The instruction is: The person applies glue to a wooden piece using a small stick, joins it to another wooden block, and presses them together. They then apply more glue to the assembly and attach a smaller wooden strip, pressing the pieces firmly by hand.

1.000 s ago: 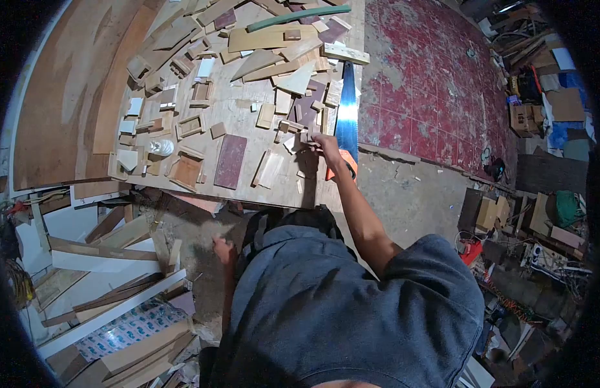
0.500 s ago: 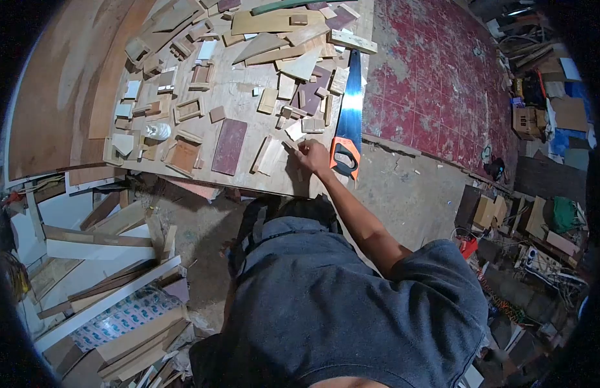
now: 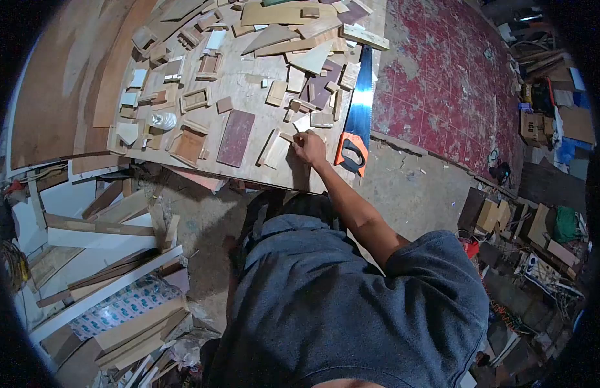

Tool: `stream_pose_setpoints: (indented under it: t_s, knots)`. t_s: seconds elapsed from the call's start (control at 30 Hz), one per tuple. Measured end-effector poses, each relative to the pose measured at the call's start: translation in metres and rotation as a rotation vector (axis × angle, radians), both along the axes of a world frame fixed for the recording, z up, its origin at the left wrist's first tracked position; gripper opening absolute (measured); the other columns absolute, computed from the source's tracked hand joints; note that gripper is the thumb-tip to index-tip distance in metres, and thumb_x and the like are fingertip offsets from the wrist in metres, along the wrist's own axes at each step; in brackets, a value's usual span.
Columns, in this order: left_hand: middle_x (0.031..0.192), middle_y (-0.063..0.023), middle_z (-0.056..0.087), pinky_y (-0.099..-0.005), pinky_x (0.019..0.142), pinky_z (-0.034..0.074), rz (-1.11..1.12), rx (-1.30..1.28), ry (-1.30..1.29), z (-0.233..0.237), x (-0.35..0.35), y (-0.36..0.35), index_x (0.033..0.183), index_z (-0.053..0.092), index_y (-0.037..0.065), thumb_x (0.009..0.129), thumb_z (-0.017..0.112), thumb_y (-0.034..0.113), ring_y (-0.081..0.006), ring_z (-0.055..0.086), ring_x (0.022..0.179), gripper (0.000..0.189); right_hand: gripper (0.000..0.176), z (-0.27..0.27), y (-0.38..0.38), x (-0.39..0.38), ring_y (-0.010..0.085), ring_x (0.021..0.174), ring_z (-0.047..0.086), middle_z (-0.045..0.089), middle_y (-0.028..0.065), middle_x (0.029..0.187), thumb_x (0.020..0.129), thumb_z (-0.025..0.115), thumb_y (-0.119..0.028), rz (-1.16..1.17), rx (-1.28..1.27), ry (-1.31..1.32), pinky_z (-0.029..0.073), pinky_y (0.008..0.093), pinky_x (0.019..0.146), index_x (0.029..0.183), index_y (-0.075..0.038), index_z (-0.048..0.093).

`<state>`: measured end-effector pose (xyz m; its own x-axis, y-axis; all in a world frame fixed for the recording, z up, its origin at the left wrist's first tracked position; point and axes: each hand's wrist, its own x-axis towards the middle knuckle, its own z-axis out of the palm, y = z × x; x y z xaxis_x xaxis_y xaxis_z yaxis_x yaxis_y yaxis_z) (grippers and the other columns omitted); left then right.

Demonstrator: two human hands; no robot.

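My right hand (image 3: 309, 147) is over the front part of the wooden work table (image 3: 248, 171), its fingers closed at the end of a small wood strip (image 3: 286, 136). Just left of it lies a pale wooden block (image 3: 272, 150). A white piece (image 3: 302, 123) and a small block (image 3: 322, 119) lie beyond the fingertips. To the right rests a handsaw (image 3: 357, 123) with an orange and black handle. A dark red board (image 3: 236, 138) lies further left. My left hand is not in view.
Small wooden frames (image 3: 196, 98) and a clear plastic item (image 3: 163, 120) are on the table's left side. Offcuts (image 3: 293, 42) lie at the back. Scrap boards (image 3: 99, 239) fill the floor at left; a worn red tiled floor (image 3: 442, 97) is at right.
The view has shifted slightly, so the table and saw appear further right. My right hand remains near the pale block, with its fingers now beside the strip's end.
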<state>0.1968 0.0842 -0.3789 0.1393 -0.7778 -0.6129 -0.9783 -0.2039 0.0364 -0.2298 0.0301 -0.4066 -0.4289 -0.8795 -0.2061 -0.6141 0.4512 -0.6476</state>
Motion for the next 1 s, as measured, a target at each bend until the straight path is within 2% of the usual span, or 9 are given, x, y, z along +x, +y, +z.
stream_pose_setpoints:
  t_s: [0.07,0.17,0.5,0.6,0.73,0.8,0.83,0.9,1.0]
  knots:
    - [0.108,-0.0234,0.067,-0.0450,0.088,0.052,-0.005,0.018,-0.021,-0.002,0.000,0.003,0.113,0.062,0.000,0.068,0.076,0.022,-0.0383,0.065,0.101,0.052,0.026,-0.004,-0.001,0.000,0.0330,0.083,0.066,0.064,0.0149,0.091,0.078,0.074,-0.025,0.000,-0.013,-0.001,0.053,0.0424,0.074,0.099,-0.009,0.072]
    - [0.109,-0.0235,0.067,-0.0446,0.089,0.052,0.026,0.003,0.014,-0.114,0.054,0.024,0.110,0.064,0.001,0.066,0.076,0.026,-0.0379,0.065,0.101,0.052,0.027,-0.017,-0.001,0.000,0.0324,0.082,0.066,0.064,0.0167,0.089,0.077,0.075,-0.021,-0.015,-0.131,-0.097,0.053,0.0413,0.074,0.099,-0.006,0.071]
    - [0.092,-0.0158,0.068,-0.0458,0.083,0.052,0.041,-0.216,0.114,-0.178,0.088,0.042,0.095,0.065,0.007,0.059,0.082,0.034,-0.0367,0.066,0.093,0.048,0.033,-0.012,-0.001,0.005,0.0309,0.084,0.067,0.066,0.0176,0.092,0.074,0.077,-0.014,-0.057,-0.158,-0.185,0.054,0.0383,0.077,0.104,-0.003,0.071]
    - [0.093,-0.0161,0.068,-0.0464,0.082,0.053,0.174,-0.214,0.370,-0.157,0.093,0.036,0.097,0.065,0.007,0.059,0.082,0.037,-0.0365,0.066,0.094,0.051,0.032,-0.017,0.001,0.005,0.0311,0.084,0.067,0.067,0.0177,0.093,0.074,0.076,-0.013,-0.059,-0.171,-0.171,0.054,0.0382,0.078,0.104,-0.003,0.071]
    - [0.096,-0.0166,0.069,-0.0467,0.081,0.053,0.016,-0.195,0.165,-0.143,0.081,0.025,0.100,0.066,0.007,0.060,0.083,0.038,-0.0366,0.067,0.095,0.053,0.029,-0.026,0.003,0.005,0.0315,0.084,0.067,0.066,0.0178,0.094,0.076,0.074,-0.012,-0.038,-0.204,-0.113,0.054,0.0387,0.079,0.104,-0.003,0.071]
    - [0.099,-0.0173,0.069,-0.0472,0.081,0.052,0.277,-0.224,0.576,-0.155,0.090,0.021,0.101,0.066,0.007,0.061,0.082,0.039,-0.0368,0.066,0.096,0.054,0.028,-0.024,0.003,0.006,0.0317,0.084,0.067,0.066,0.0179,0.093,0.077,0.074,-0.012,-0.035,-0.197,-0.103,0.054,0.0391,0.078,0.104,-0.004,0.071]
    - [0.099,-0.0173,0.069,-0.0472,0.081,0.052,0.277,-0.224,0.575,-0.147,0.116,0.071,0.101,0.066,0.007,0.061,0.082,0.039,-0.0368,0.066,0.096,0.054,0.027,-0.023,0.004,0.006,0.0319,0.084,0.067,0.066,0.0180,0.093,0.077,0.073,-0.012,-0.031,-0.190,-0.093,0.054,0.0395,0.078,0.103,-0.004,0.071]
    - [0.099,-0.0181,0.069,-0.0475,0.082,0.052,0.058,-0.158,0.248,-0.124,0.075,0.021,0.101,0.067,0.007,0.061,0.083,0.039,-0.0372,0.066,0.097,0.054,0.026,-0.021,0.004,0.008,0.0316,0.083,0.067,0.066,0.0179,0.093,0.078,0.073,-0.012,-0.041,-0.203,-0.095,0.055,0.0395,0.078,0.103,-0.004,0.071]
    - [0.099,-0.0182,0.069,-0.0471,0.082,0.053,0.133,-0.153,0.054,-0.111,0.053,0.025,0.102,0.067,0.008,0.060,0.084,0.039,-0.0366,0.067,0.097,0.055,0.025,-0.026,0.005,0.009,0.0314,0.082,0.068,0.066,0.0177,0.092,0.078,0.073,-0.011,-0.057,-0.236,-0.098,0.055,0.0392,0.076,0.102,-0.005,0.071]
